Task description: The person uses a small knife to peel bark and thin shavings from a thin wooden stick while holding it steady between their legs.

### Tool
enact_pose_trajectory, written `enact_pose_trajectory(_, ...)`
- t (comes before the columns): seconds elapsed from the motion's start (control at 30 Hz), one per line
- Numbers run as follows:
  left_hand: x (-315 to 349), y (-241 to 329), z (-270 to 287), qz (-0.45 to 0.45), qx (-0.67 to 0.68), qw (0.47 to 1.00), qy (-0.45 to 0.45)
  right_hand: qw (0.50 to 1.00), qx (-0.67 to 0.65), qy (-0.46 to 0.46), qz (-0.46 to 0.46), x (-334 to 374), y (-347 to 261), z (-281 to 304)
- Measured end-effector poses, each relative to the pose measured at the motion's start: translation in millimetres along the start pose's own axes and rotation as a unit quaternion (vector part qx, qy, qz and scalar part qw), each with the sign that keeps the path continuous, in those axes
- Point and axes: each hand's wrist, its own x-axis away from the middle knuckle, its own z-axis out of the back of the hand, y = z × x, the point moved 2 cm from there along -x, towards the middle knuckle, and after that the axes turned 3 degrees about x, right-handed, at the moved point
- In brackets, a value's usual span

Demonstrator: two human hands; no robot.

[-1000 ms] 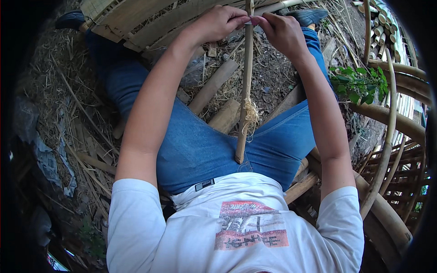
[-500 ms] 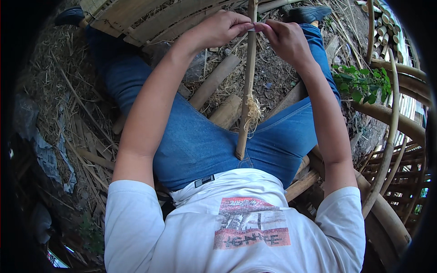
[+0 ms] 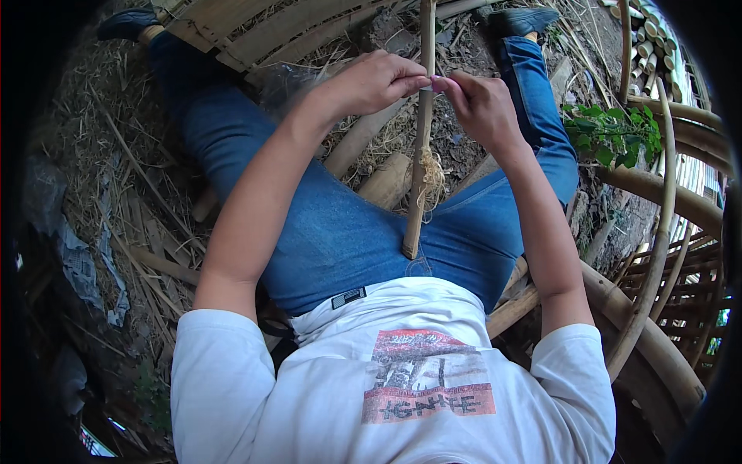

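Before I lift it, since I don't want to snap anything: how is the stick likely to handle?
The stick is probably stiff: its long, slim length shows no clear sag. It may be fairly light, being so narrow. The strands on it look floppy and might snag, since they curl loosely out from its side.

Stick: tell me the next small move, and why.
Probably draw the left hand and right hand down the stick toward the shavings: they seem to pinch a pale piece across it, beyond that clump, and the stick's near end meets the jeans.
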Motion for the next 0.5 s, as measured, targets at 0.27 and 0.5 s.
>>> enact_pose_trajectory(0.27,20,4,-17,-0.033,0.002,0.999,0.018,0.999,0.034,0.013,0.014,26,-12,-7)
enact_pose_trajectory(0.5,27,19,-13,0.005,-0.036,0.999,0.016,0.999,0.03,0.008,-0.008,32,-16,-6)
